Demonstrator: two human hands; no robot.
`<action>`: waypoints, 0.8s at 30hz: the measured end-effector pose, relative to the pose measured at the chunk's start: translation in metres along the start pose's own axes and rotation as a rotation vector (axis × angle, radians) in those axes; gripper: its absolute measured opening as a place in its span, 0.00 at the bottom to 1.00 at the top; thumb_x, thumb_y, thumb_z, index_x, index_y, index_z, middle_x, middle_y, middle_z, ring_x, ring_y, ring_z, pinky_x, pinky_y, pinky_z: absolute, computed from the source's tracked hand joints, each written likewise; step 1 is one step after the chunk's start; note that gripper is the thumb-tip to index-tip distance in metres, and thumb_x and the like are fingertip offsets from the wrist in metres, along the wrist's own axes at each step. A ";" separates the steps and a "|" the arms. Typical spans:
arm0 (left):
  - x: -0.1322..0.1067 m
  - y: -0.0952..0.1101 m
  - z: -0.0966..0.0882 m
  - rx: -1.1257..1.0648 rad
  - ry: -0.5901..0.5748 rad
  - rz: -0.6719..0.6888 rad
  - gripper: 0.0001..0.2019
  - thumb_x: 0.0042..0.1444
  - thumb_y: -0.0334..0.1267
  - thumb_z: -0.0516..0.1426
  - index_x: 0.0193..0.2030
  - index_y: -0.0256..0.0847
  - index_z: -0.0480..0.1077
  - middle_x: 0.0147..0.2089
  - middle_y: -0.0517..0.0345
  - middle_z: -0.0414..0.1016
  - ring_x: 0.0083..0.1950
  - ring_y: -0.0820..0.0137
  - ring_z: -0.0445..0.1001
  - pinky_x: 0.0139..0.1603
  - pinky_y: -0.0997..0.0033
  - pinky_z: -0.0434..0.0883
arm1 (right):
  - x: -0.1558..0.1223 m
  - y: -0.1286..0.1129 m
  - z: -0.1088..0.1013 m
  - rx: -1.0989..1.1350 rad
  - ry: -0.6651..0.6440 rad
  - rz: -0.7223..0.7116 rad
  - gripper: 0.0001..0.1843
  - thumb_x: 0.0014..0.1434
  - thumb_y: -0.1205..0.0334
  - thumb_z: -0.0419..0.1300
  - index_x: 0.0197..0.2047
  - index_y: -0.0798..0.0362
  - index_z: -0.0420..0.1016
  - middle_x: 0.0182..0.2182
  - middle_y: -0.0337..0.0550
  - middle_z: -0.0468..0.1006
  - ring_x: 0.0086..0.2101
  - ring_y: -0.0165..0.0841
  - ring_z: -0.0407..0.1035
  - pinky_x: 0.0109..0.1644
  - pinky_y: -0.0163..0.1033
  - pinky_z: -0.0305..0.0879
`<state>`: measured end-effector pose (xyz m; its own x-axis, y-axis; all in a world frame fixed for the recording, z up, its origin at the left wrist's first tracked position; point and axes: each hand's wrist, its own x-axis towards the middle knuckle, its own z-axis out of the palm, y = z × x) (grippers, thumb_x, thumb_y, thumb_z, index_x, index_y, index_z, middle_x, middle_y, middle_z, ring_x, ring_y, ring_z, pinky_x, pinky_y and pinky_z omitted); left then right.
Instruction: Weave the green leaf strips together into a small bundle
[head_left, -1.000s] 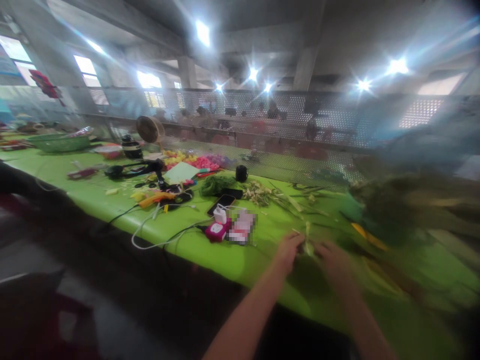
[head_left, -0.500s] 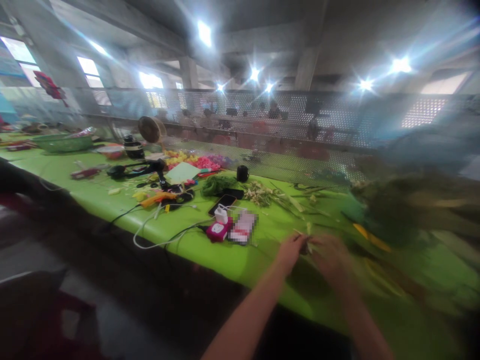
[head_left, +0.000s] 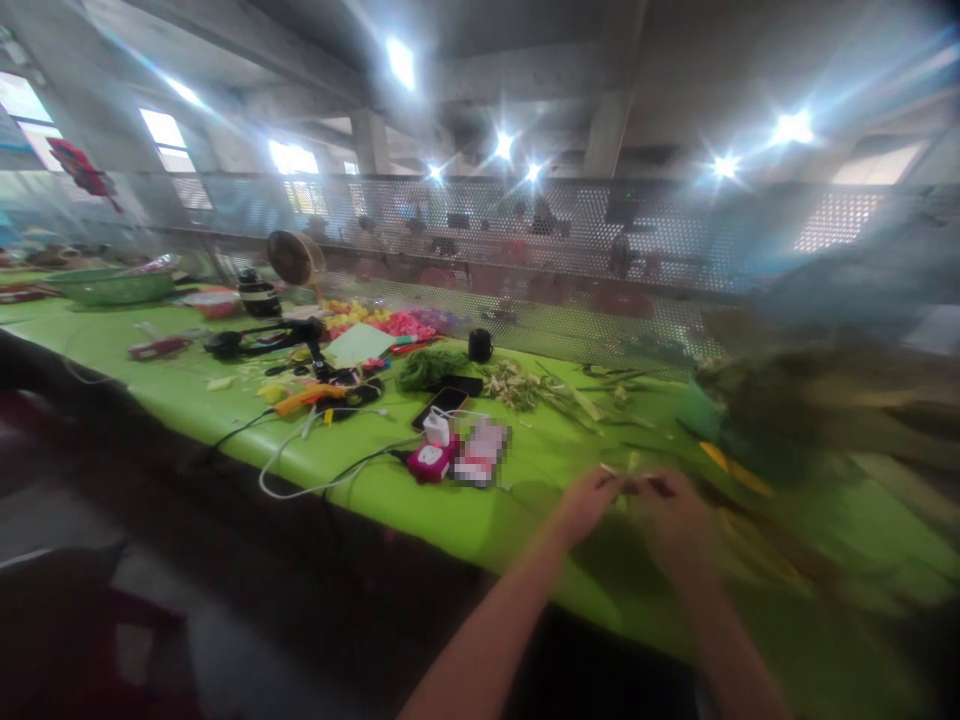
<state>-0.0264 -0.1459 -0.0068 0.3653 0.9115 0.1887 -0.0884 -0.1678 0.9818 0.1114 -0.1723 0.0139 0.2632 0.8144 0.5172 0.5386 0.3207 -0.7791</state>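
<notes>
Above the green tabletop, my left hand is closed in a pinch on one end of a small pale strip. It looks like plant leaf or husk, but blur hides its exact kind. From the other side my right hand pinches the same strip, its fingertips close to the left ones. Behind my hands lies a heap of pale plant scraps with long green stalks beside it. Yellow strips lie to the right of my right hand.
A phone with a blurred-out screen, a pink power adapter and a dark phone lie left of my hands. An orange glue gun trails a cord. A large leafy bundle fills the right. A perforated metal screen stands behind.
My hands have drawn slightly apart, with the pale strip stretched between them. My right hand has moved a little to the right. The whole view has shifted slightly.
</notes>
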 end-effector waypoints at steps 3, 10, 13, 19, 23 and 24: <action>-0.002 -0.001 -0.001 -0.028 0.033 -0.096 0.16 0.56 0.47 0.51 0.37 0.36 0.73 0.28 0.61 0.65 0.32 0.74 0.62 0.37 0.74 0.61 | 0.001 -0.009 -0.002 0.060 -0.070 0.102 0.16 0.49 0.47 0.59 0.30 0.52 0.77 0.29 0.43 0.78 0.32 0.37 0.69 0.35 0.39 0.62; 0.000 -0.003 0.001 -0.099 0.041 -0.094 0.10 0.51 0.38 0.55 0.36 0.36 0.72 0.29 0.61 0.67 0.31 0.75 0.62 0.36 0.75 0.61 | -0.003 -0.033 -0.006 0.160 -0.136 0.348 0.17 0.45 0.51 0.63 0.36 0.53 0.80 0.29 0.45 0.79 0.30 0.38 0.69 0.32 0.38 0.60; 0.001 -0.005 0.001 -0.078 -0.006 -0.056 0.10 0.51 0.37 0.56 0.37 0.35 0.73 0.32 0.59 0.70 0.33 0.74 0.65 0.39 0.73 0.63 | -0.004 -0.031 -0.005 0.223 -0.144 0.366 0.16 0.42 0.52 0.66 0.32 0.54 0.79 0.26 0.43 0.78 0.29 0.37 0.69 0.31 0.37 0.60; 0.002 -0.006 0.002 0.098 -0.064 0.016 0.11 0.55 0.37 0.53 0.38 0.36 0.73 0.35 0.56 0.72 0.37 0.71 0.67 0.44 0.70 0.64 | 0.002 -0.017 -0.003 0.290 -0.066 0.359 0.12 0.40 0.54 0.66 0.26 0.52 0.75 0.23 0.41 0.76 0.29 0.37 0.68 0.31 0.39 0.62; 0.004 -0.007 0.006 0.075 -0.107 0.039 0.10 0.55 0.37 0.53 0.37 0.36 0.73 0.34 0.57 0.72 0.38 0.70 0.67 0.45 0.70 0.64 | 0.002 -0.012 -0.002 0.317 -0.013 0.352 0.11 0.40 0.54 0.65 0.25 0.52 0.74 0.23 0.40 0.75 0.28 0.36 0.67 0.32 0.39 0.63; 0.004 -0.009 0.006 0.040 -0.104 0.027 0.10 0.55 0.38 0.54 0.37 0.36 0.73 0.34 0.56 0.72 0.38 0.70 0.67 0.46 0.69 0.64 | 0.002 -0.011 -0.002 0.322 -0.004 0.352 0.11 0.40 0.54 0.65 0.25 0.52 0.74 0.23 0.40 0.75 0.28 0.35 0.67 0.32 0.39 0.63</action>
<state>-0.0184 -0.1435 -0.0145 0.4581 0.8627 0.2140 -0.0633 -0.2085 0.9760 0.1080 -0.1750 0.0242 0.3821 0.9019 0.2016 0.1416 0.1585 -0.9772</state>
